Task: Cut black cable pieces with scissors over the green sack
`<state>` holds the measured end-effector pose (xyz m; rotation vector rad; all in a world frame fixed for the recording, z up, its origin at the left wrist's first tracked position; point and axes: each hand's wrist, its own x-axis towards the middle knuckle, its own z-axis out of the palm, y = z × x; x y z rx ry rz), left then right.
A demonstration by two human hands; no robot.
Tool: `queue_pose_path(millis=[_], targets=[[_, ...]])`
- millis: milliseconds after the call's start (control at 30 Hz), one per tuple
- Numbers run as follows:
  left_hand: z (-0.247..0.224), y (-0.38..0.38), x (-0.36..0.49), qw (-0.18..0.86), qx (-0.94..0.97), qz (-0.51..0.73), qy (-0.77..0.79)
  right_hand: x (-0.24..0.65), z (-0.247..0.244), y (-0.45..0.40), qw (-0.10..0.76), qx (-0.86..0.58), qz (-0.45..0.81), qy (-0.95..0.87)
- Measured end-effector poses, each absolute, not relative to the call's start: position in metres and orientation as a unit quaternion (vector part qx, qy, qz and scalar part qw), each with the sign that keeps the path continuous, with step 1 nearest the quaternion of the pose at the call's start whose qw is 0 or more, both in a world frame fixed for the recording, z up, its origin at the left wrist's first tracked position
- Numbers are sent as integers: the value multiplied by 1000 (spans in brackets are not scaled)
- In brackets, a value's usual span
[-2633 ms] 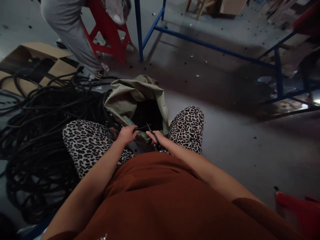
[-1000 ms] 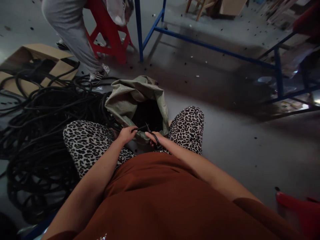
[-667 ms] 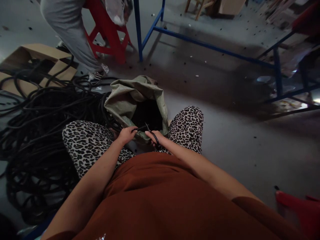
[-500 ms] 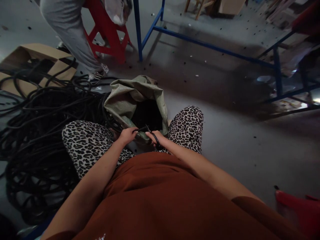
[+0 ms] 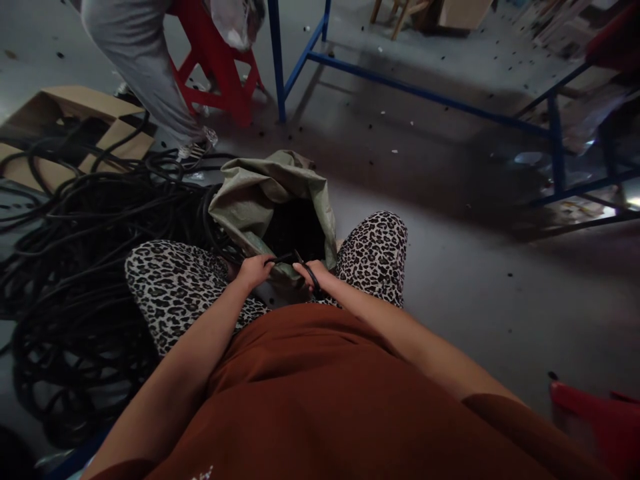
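Note:
Between my knees stands a greenish woven sack point(image 5: 245, 193), its mouth folded open over a dark inside. My left hand point(image 5: 255, 271) is closed on a thin black rubber strip point(image 5: 283, 258), whose end points right over the sack's near rim. In my right hand point(image 5: 317, 275) is a pair of black-handled scissors point(image 5: 314, 277). Their blades stick up beside the strip's end; whether they touch it I cannot tell. A large tangle of black rubber strips point(image 5: 100, 220) lies on the floor to my left.
Back left, a cardboard box point(image 5: 85, 100) holds more black material. A person's leg in grey trousers point(image 5: 135, 67) stands by a red stool point(image 5: 215, 67). A blue metal frame point(image 5: 400, 83) crosses ahead. Something red point(image 5: 595, 420) sits at lower right. Small scraps dot the floor.
The scissor blades are closer together than before and stand a little more upright by the strip's end. Both hands stay in nearly the same place.

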<state>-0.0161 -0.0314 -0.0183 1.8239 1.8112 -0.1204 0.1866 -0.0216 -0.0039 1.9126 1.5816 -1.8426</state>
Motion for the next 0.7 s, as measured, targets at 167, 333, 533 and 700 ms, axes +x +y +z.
queue_pose_path(millis=[167, 333, 533, 700], targets=[[-23, -29, -20, 284, 655, 21, 699, 185, 3, -24, 25, 594, -661, 457], [-24, -29, -18, 312, 654, 68, 685, 182, 5, -26, 23, 553, -700, 453], [-17, -32, -12, 341, 660, 65, 666, 183, 3, -25, 2, 544, -706, 453], [-15, -31, -10, 354, 664, 62, 656, 183, 1, -25, -10, 543, -706, 454]])
